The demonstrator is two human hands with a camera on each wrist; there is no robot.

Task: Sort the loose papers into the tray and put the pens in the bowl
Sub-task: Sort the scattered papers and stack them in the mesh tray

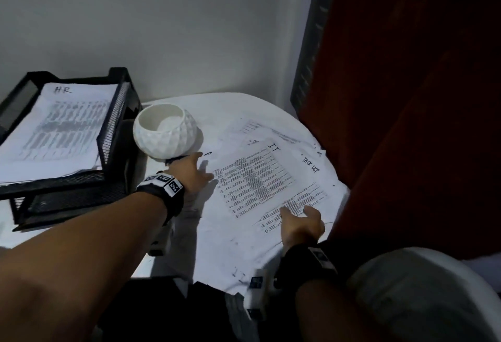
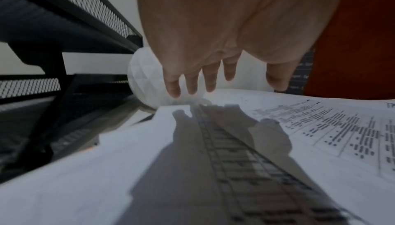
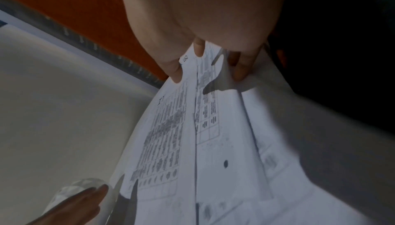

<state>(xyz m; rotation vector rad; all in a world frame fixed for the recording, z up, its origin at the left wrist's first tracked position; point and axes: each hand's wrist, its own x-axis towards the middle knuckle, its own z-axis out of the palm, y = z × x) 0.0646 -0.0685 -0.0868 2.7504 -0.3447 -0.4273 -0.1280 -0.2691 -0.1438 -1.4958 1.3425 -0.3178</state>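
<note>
Tray (image 1: 113,135) sitting far left on the worktop (image 1: 173,246), already holding an HR sheet (image 1: 54,127). Bowl (image 1: 164,130) standing just right of it, looking empty; no pens visible. Left hand (image 1: 191,172) reaching beside the bowl's base, fingers (image 2: 174,83) straight and spread, holding nothing; risk: knuckles nudging the bowl. Loose papers (image 1: 253,179) lying overlapped centre-right, the top IT sheet's long axis running near-left to far-right, heading pointing far. Right hand (image 1: 301,223) pressing the near-right corner, fingers (image 3: 242,70) flat; risk: several sheets sliding or creasing together.
</note>
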